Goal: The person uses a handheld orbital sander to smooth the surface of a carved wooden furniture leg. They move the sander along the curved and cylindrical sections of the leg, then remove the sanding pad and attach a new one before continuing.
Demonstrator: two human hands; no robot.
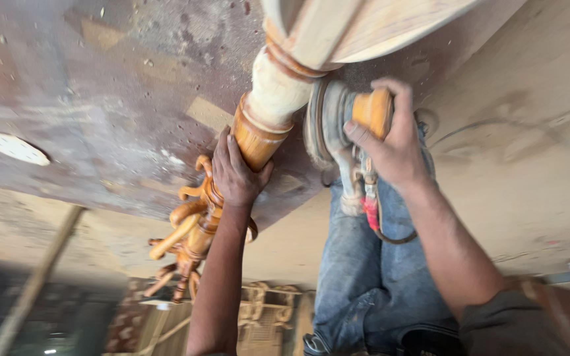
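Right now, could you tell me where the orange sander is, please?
In the head view, the orange sander is right of centre, gripped by the right hand and pressed beside the turned wooden post that the left hand steadies.

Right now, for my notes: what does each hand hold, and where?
Left hand grips the turned wooden post mid-shaft; right hand holds the sander by its orange top.

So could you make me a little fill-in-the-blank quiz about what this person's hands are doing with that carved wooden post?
1. The left hand grips the turned wooden ____ just above its curled carvings.
2. The right hand holds a sander with an ____ top.
3. The sander's disc is pressed against the ____, unvarnished section of the post.
4. The person wears blue ____.

Missing words: post; orange; pale; jeans
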